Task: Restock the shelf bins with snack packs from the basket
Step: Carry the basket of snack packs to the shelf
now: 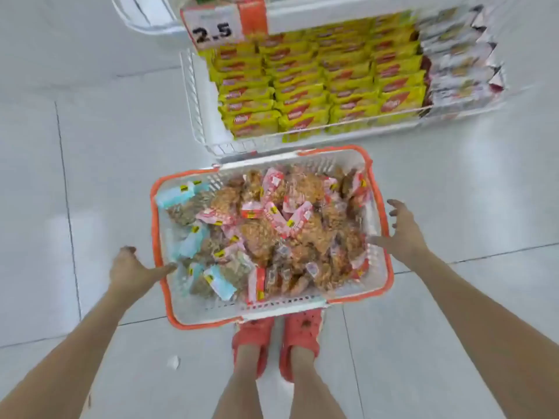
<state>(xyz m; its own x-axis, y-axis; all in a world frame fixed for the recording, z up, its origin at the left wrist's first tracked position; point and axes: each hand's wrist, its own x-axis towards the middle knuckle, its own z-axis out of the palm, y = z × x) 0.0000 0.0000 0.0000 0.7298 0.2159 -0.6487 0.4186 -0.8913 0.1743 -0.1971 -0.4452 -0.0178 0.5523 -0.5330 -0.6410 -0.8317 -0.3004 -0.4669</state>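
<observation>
A white basket with an orange rim stands on the floor in front of my feet. It is heaped with snack packs: clear bags of brown snacks with pink-red headers in the middle and right, and several with light blue headers on the left. My left hand is beside the basket's left rim, fingers relaxed, thumb reaching over the edge. My right hand hovers at the right rim with fingers spread. Neither hand holds anything.
Behind the basket stands a low white wire shelf bin packed with rows of yellow packs, with silver-white packs at its right. A price sign reading 2.5 hangs above. My orange clogs stand on white floor tiles.
</observation>
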